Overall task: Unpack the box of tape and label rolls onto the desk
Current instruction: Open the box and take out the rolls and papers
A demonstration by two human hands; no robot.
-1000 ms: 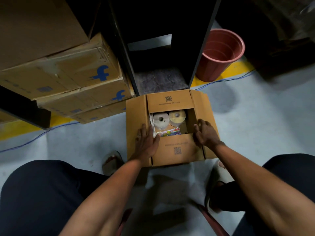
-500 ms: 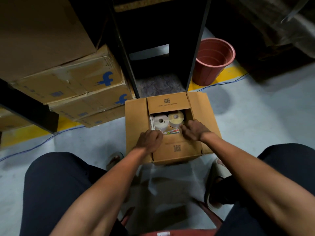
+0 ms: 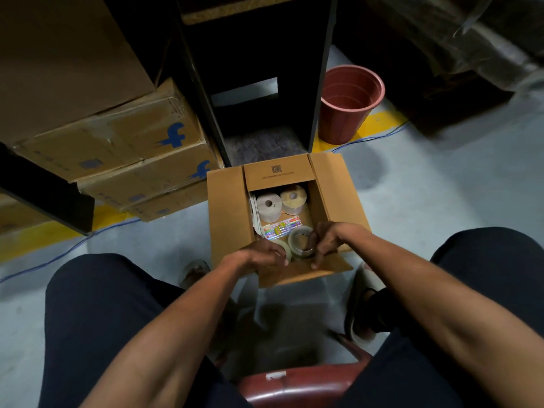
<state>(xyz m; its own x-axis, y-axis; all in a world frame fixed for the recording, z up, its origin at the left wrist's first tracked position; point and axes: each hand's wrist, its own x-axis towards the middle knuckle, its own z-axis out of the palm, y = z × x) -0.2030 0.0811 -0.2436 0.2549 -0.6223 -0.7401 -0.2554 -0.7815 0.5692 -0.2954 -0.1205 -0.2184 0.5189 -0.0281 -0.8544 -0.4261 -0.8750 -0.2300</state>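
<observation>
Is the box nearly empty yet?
Not yet. The box is open, which is the only step done. Each hand holds a tape roll just above it: left hand, right hand. Two label rolls and a pen pack remain inside.

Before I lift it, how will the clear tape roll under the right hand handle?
The clear tape roll looks rigid, so a firm pinch by the right hand should not crush it. Its glossy sides may be slippery. Being round, it would probably roll if set on edge.
</observation>
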